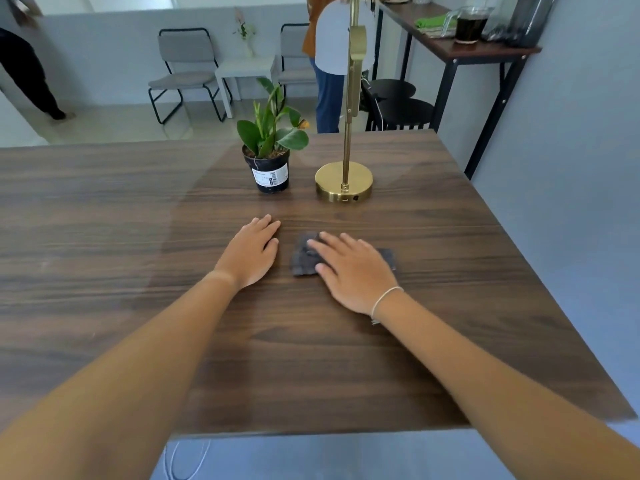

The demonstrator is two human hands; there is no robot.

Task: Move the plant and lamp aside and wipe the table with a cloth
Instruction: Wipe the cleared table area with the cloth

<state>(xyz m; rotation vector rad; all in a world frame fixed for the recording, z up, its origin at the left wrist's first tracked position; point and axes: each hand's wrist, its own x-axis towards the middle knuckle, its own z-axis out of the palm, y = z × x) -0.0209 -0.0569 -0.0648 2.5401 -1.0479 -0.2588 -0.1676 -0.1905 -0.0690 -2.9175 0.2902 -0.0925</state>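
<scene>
A small green plant in a black pot (270,173) stands on the dark wooden table (104,237), toward its far side. Right beside it is a brass lamp (344,180) with a round base, a tall stem and a white shade. A dark grey cloth (304,256) lies flat on the table in front of them. My right hand (349,268) rests flat on the cloth, fingers spread, covering its middle. My left hand (251,252) lies palm down on the bare wood just left of the cloth, holding nothing.
The table's right edge runs close to a grey wall. Behind the table are two grey chairs (183,71), a small white side table (244,69), black stools (398,105), and a high counter (457,43) with a pitcher. A person (327,91) stands behind the lamp; another is at far left.
</scene>
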